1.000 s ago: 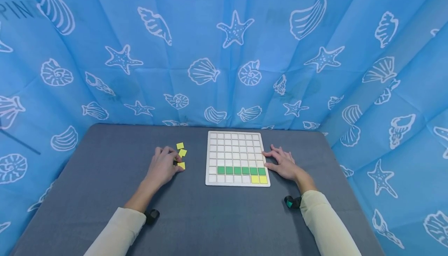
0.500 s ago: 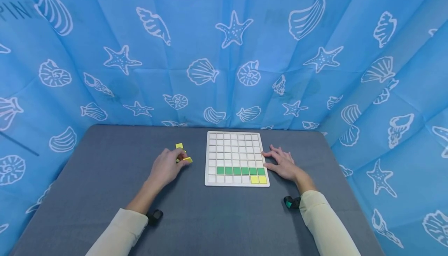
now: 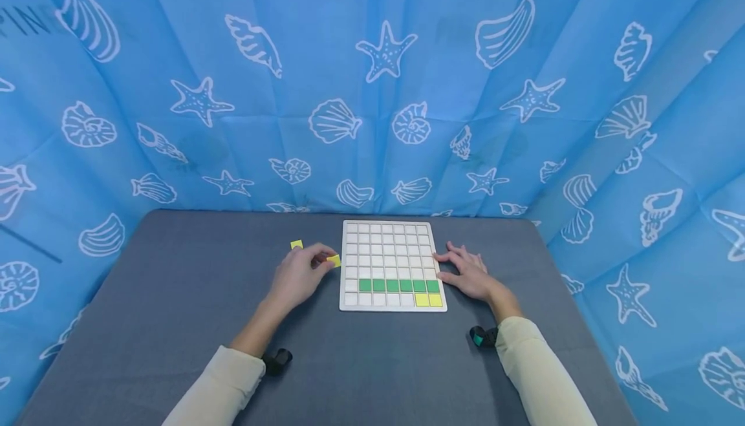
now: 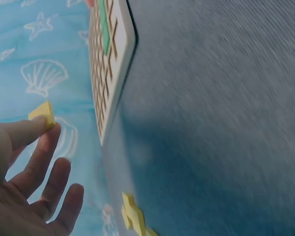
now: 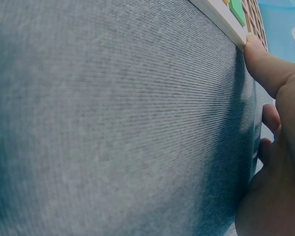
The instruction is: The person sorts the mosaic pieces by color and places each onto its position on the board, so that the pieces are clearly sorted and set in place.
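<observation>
Between thumb and forefinger my left hand [image 3: 299, 275] pinches a yellow square tile [image 4: 43, 114], raised just off the left edge of a white grid board [image 3: 387, 308]. A row of green tiles [image 3: 392, 286] crosses the board's lower part. Below that row, two yellow tiles [image 3: 428, 300] fill the right-hand end of the bottom row. My right hand [image 3: 470, 273] lies at the board's right side. In the right wrist view its thumb [image 5: 263, 61] touches the board's rim, the fingers extended and partly hidden.
Loose yellow tiles [image 4: 132, 214] lie on the grey cloth-covered table [image 3: 361, 374] left of the board, partly hidden behind the left hand in the head view. A blue shell-patterned curtain [image 3: 372, 90] stands along the back and sides.
The left hand has lifted a yellow tile off the loose ones and carried it right, up to the board's left edge. The right hand stays at the board's side.
</observation>
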A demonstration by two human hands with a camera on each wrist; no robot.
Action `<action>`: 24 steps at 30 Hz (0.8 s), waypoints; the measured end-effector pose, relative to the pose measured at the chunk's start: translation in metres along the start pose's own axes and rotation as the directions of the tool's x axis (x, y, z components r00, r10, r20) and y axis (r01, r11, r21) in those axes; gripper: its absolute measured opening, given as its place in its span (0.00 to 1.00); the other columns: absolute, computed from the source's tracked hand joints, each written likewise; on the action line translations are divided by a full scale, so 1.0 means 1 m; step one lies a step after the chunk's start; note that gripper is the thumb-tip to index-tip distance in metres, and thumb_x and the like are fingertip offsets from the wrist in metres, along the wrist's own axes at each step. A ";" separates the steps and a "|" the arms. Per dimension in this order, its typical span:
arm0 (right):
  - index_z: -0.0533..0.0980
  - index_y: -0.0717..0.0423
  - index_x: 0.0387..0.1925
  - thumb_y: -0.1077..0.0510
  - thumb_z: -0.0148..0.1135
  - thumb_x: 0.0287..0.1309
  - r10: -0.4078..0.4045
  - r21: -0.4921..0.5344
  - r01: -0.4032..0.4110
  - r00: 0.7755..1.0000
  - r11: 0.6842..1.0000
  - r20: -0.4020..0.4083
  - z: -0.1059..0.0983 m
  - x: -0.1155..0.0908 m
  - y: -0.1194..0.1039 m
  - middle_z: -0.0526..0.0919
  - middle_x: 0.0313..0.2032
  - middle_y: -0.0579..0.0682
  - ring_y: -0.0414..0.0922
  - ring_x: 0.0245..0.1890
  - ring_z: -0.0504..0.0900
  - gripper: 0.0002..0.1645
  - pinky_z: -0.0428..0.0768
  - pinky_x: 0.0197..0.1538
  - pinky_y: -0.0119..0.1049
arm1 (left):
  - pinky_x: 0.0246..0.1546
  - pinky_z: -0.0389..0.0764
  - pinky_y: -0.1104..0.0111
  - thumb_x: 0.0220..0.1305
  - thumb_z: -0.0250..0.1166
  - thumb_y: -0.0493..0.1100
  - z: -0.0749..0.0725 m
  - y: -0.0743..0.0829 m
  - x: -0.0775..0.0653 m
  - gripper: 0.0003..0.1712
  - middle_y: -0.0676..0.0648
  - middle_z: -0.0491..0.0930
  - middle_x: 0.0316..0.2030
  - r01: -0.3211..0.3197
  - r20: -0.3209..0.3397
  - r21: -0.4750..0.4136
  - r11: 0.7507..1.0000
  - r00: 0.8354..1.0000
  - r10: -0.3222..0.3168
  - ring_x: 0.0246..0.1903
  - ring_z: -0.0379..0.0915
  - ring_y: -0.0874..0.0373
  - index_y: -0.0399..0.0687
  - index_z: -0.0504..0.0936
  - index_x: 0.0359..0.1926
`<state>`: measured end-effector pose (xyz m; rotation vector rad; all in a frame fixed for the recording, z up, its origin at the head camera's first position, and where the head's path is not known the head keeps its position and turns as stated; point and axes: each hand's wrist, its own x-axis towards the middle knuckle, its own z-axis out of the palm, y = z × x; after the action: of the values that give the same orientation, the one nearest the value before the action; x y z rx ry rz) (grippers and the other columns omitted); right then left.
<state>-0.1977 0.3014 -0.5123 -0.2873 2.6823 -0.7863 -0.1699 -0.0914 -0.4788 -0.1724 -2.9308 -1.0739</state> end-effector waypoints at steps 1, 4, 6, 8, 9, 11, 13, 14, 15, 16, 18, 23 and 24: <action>0.69 0.47 0.71 0.41 0.58 0.72 0.002 0.000 -0.002 1.000 1.000 0.003 0.000 0.000 0.000 0.45 0.80 0.65 0.74 0.79 0.35 0.32 0.30 0.73 0.74 | 0.37 0.74 0.63 0.68 0.69 0.48 0.001 0.002 0.000 0.11 0.55 0.86 0.39 -0.005 -0.001 -0.002 1.000 1.000 0.005 0.38 0.76 0.58 0.62 0.87 0.50; 0.69 0.45 0.72 0.40 0.58 0.72 0.013 -0.003 -0.013 1.000 1.000 0.005 0.000 0.000 0.001 0.45 0.81 0.64 0.73 0.79 0.35 0.32 0.30 0.74 0.74 | 0.34 0.70 0.65 0.68 0.69 0.47 0.005 0.009 0.001 0.12 0.56 0.86 0.39 -0.011 -0.002 -0.013 1.000 1.000 0.011 0.37 0.73 0.59 0.64 0.87 0.51; 0.69 0.44 0.72 0.41 0.58 0.72 0.012 -0.003 -0.012 1.000 1.000 0.004 0.000 0.001 0.002 0.45 0.81 0.64 0.73 0.79 0.35 0.32 0.30 0.74 0.74 | 0.33 0.69 0.67 0.67 0.70 0.47 0.007 0.012 0.002 0.13 0.56 0.86 0.39 -0.014 -0.002 -0.022 1.000 1.000 0.014 0.35 0.71 0.60 0.64 0.87 0.52; 0.69 0.44 0.72 0.41 0.58 0.72 0.012 -0.001 -0.012 1.000 1.000 0.005 0.000 0.001 0.001 0.45 0.81 0.64 0.73 0.79 0.35 0.32 0.30 0.73 0.74 | 0.33 0.68 0.67 0.67 0.70 0.47 0.009 0.014 0.003 0.13 0.56 0.86 0.38 -0.012 -0.001 -0.036 0.999 1.000 0.012 0.35 0.70 0.60 0.64 0.87 0.52; 0.69 0.44 0.72 0.41 0.58 0.72 0.010 -0.002 -0.010 1.000 1.000 0.005 0.000 0.002 0.001 0.45 0.81 0.64 0.73 0.79 0.35 0.32 0.30 0.73 0.74 | 0.32 0.69 0.67 0.67 0.70 0.47 0.009 0.015 0.003 0.13 0.56 0.86 0.38 -0.012 -0.001 -0.048 0.999 1.000 0.012 0.34 0.70 0.60 0.64 0.87 0.52; 0.69 0.44 0.72 0.41 0.58 0.72 0.011 -0.004 -0.011 1.000 1.000 0.005 -0.001 0.001 0.000 0.45 0.81 0.64 0.73 0.79 0.35 0.32 0.30 0.73 0.74 | 0.32 0.70 0.67 0.67 0.70 0.48 0.011 0.017 0.003 0.13 0.56 0.86 0.38 -0.011 0.005 -0.061 0.998 1.000 0.011 0.35 0.70 0.60 0.64 0.87 0.51; 0.69 0.45 0.72 0.41 0.58 0.72 0.013 -0.004 -0.013 1.000 1.000 0.003 -0.001 0.001 0.000 0.45 0.81 0.64 0.73 0.79 0.35 0.32 0.30 0.74 0.74 | 0.32 0.70 0.67 0.67 0.70 0.48 0.012 0.019 0.004 0.13 0.55 0.86 0.38 -0.009 0.009 -0.072 0.997 1.000 0.010 0.35 0.70 0.59 0.64 0.87 0.51; 0.69 0.44 0.72 0.41 0.58 0.72 0.016 -0.007 -0.016 1.000 1.000 0.001 -0.001 0.001 0.000 0.45 0.81 0.64 0.73 0.79 0.35 0.32 0.30 0.74 0.73 | 0.32 0.71 0.67 0.67 0.70 0.48 0.013 0.020 0.004 0.13 0.55 0.86 0.38 -0.010 0.010 -0.076 0.997 1.000 0.011 0.35 0.70 0.59 0.64 0.87 0.51; 0.69 0.45 0.72 0.41 0.58 0.72 0.017 -0.007 -0.017 1.000 1.000 0.000 -0.001 0.001 0.000 0.45 0.81 0.64 0.73 0.79 0.35 0.32 0.30 0.74 0.73 | 0.32 0.71 0.67 0.66 0.71 0.48 0.014 0.021 0.004 0.13 0.55 0.86 0.38 -0.011 0.013 -0.081 0.997 1.000 0.012 0.35 0.71 0.59 0.64 0.87 0.51; 0.69 0.44 0.72 0.40 0.58 0.72 0.021 -0.008 -0.021 1.000 1.000 -0.002 0.000 0.001 -0.001 0.45 0.81 0.63 0.72 0.79 0.35 0.32 0.31 0.74 0.73 | 0.32 0.71 0.67 0.66 0.71 0.48 0.015 0.022 0.005 0.13 0.55 0.86 0.37 -0.013 0.017 -0.084 0.996 1.000 0.014 0.35 0.70 0.59 0.64 0.87 0.51; 0.69 0.44 0.72 0.40 0.58 0.71 0.028 -0.009 -0.028 1.000 1.000 -0.007 0.000 0.001 0.000 0.46 0.81 0.62 0.72 0.79 0.35 0.32 0.31 0.75 0.72 | 0.31 0.71 0.67 0.66 0.71 0.48 0.018 0.025 0.005 0.13 0.55 0.86 0.37 -0.015 0.021 -0.096 0.995 1.000 0.017 0.35 0.70 0.59 0.64 0.88 0.51; 0.69 0.44 0.71 0.40 0.58 0.71 0.025 -0.006 -0.025 1.000 1.000 -0.011 0.000 0.001 -0.001 0.46 0.81 0.63 0.72 0.79 0.36 0.32 0.31 0.74 0.73 | 0.31 0.70 0.66 0.66 0.71 0.49 0.026 0.033 0.005 0.12 0.57 0.85 0.36 -0.030 0.041 -0.109 0.994 0.999 0.034 0.33 0.69 0.59 0.66 0.88 0.50; 0.69 0.44 0.71 0.40 0.58 0.71 0.025 -0.006 -0.025 1.000 1.000 -0.010 0.000 0.000 -0.001 0.46 0.81 0.63 0.72 0.79 0.36 0.32 0.31 0.74 0.73 | 0.30 0.69 0.67 0.66 0.71 0.49 0.028 0.034 0.005 0.12 0.58 0.85 0.35 -0.034 0.046 -0.107 0.994 0.998 0.040 0.33 0.69 0.59 0.66 0.88 0.50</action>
<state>-0.1978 0.3006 -0.5121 -0.2509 2.6922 -0.7742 -0.1705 -0.0472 -0.4775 -0.2565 -2.9005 -1.2381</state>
